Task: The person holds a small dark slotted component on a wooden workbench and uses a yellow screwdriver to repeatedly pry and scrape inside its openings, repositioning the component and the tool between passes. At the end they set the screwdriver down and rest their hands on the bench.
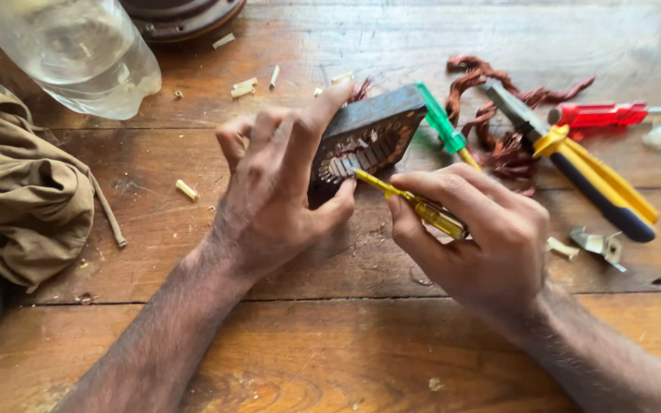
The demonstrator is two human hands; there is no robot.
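A single head-worn camera looks steeply down and forward — close over the wooden tabletop (361,336) — with both forearms entering from the bottom edge toward mid-frame.

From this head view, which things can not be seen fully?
- Motor stator: its left side is behind the left hand.
- Yellow screwdriver: its handle end is inside the right hand.
- Plastic bottle: cut by the top edge.
- Red screwdriver: cut by the right edge.

A clear plastic bottle (78,53) lies at the top left.
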